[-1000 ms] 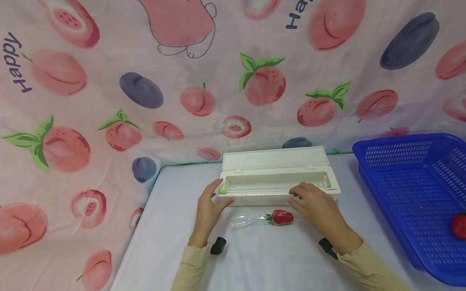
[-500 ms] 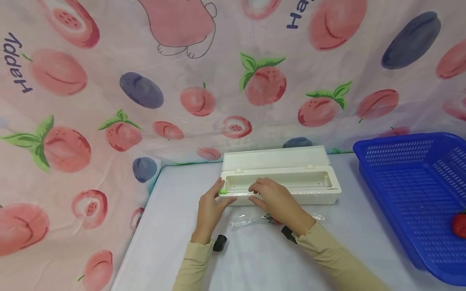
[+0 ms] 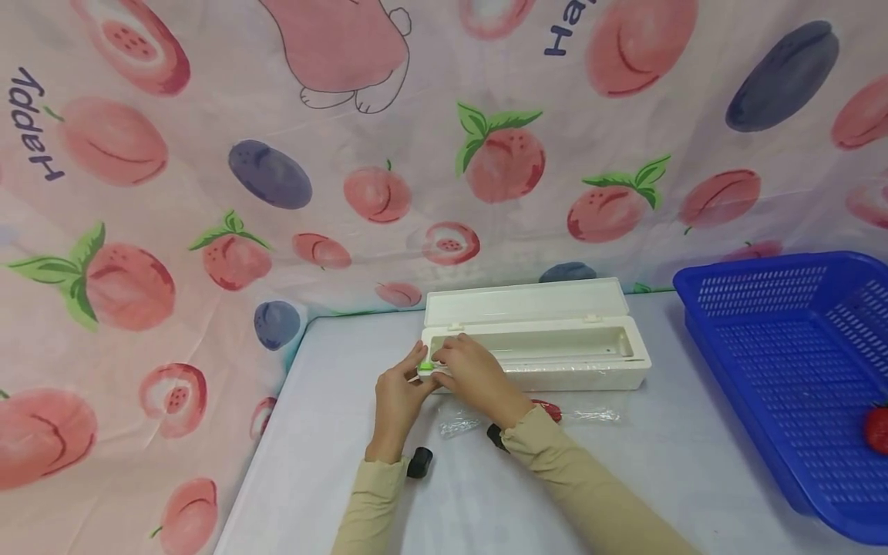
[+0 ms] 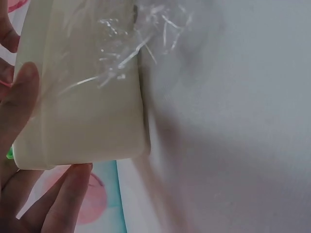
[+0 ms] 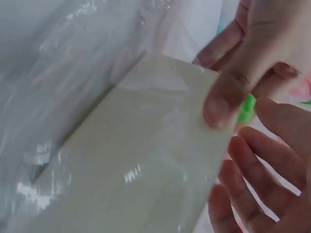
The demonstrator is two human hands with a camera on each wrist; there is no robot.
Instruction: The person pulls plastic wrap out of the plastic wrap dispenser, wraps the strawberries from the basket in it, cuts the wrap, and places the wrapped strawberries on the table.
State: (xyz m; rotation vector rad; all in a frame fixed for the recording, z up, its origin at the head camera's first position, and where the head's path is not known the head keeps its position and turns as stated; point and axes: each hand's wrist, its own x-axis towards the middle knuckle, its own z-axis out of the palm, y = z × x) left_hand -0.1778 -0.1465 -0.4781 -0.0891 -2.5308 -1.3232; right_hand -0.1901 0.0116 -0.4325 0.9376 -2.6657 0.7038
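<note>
A white cling film dispenser (image 3: 583,376) stands on the table with its lid (image 3: 527,302) raised. A green slide cutter (image 3: 426,367) sits at the left end of its front rail. My left hand (image 3: 398,397) holds that end, thumb on the front wall and fingers at the side. My right hand (image 3: 475,378) is over the front edge near the cutter; its loosely bent fingers (image 5: 252,165) are close to the cutter. Clear cling film (image 3: 600,416) drapes down the front onto the table. A red strawberry (image 3: 549,409) lies there, mostly hidden by the right wrist.
A blue plastic basket (image 3: 735,385) with a red fruit (image 3: 877,428) inside stands to the right. A fruit-print cloth (image 3: 388,262) hangs behind the white table (image 3: 312,432). Black wrist cameras (image 3: 419,462) are strapped to both wrists.
My right hand has swept left along the dispenser's front edge to the cutter end, with its forearm now passing over the strawberry. The left hand has kept its place.
</note>
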